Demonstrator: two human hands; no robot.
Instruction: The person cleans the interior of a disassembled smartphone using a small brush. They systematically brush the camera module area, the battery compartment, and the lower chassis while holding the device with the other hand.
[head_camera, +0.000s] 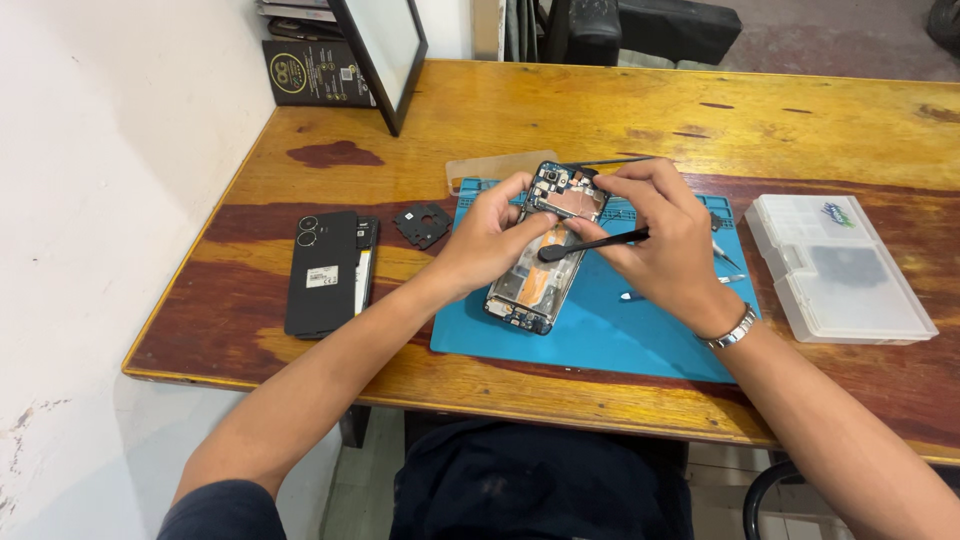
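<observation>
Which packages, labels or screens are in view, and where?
Black box: table's far left corner by the wall, flat, round yellow-green emblem.
Framed panel: leaning beside the box, black frame, pale face.
White label: small rectangle on the black back cover, left of the blue mat.
Clear plastic case: right, small blue-green sticker.

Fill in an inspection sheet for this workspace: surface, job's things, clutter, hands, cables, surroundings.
Surface: wooden table with dark stains; blue mat under the work.
Job's things: opened phone tilted up off the mat; black pry tool laid across it.
Clutter: black back cover, small black plate, clear parts box, tweezers.
Hands: left hand grips the phone's upper edge; right hand pinches the pry tool.
Cables: nothing seen.
Surroundings: white wall, leaning frame, dark booklet.
</observation>
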